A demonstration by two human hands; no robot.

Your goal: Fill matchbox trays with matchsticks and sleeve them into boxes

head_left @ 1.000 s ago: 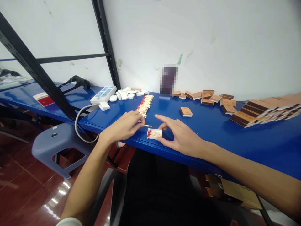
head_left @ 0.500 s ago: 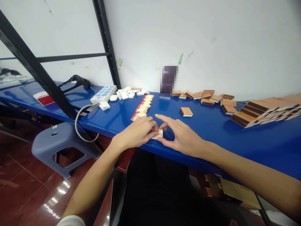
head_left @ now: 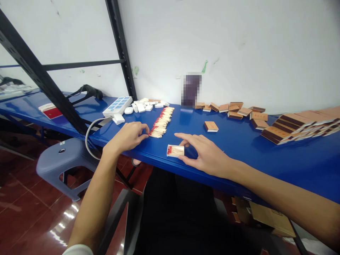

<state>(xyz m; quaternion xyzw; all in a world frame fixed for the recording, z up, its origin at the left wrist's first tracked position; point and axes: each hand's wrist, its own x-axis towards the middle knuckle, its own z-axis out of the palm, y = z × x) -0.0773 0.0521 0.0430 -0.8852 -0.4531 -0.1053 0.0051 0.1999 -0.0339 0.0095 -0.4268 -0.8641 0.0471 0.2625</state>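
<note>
My left hand [head_left: 130,136] reaches to the near end of a long row of loose matches [head_left: 162,124]. Its thumb and forefinger are pinched at the red heads there; how many matches they hold is hidden. A white matchbox tray [head_left: 175,151] with red-headed matches in it lies by the table's front edge. My right hand [head_left: 203,152] grips the tray's right end between thumb and a bent finger, the forefinger stretched out above. Behind it a closed brown matchbox [head_left: 211,126] lies alone on the blue table [head_left: 239,163].
White trays [head_left: 143,105] are heaped at the back left beside a white power strip [head_left: 117,107]. Several matchbox sleeves [head_left: 235,109] lie along the wall, with a stack of matchboxes [head_left: 294,124] at right. A black rack post [head_left: 120,46] and a grey stool [head_left: 69,159] stand left.
My left hand has moved left and away from the tray to the row of matches, uncovering the matches in the tray. My right hand has stayed at the tray's right end.
</note>
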